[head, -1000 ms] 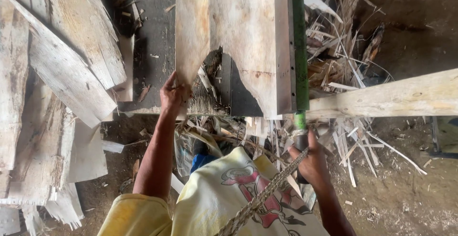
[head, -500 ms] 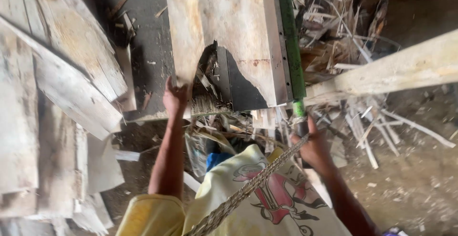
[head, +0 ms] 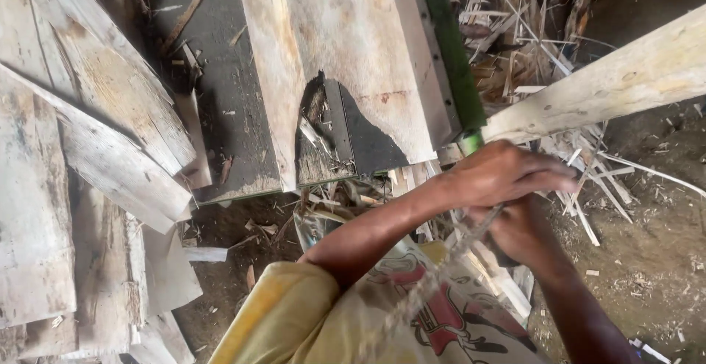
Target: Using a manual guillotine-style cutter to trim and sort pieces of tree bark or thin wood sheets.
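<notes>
Left hand (head: 507,176) fingers curled, pressed together over frayed rope (head: 441,265), laid atop right hand (head: 523,232), also clenched on rope; doubled grip probably for pull. Rope slanted across yellow shirt (head: 294,320). Green bar (head: 450,48) edged torn plywood sheet (head: 353,62); pale beam (head: 610,84) just beyond hands.

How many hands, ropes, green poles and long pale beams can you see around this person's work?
Hands: 2, the left hand over the right hand, both at the rope
Twisted rope: 1
Green pole: 1
Long pale wooden beam: 1
Total: 5
</notes>
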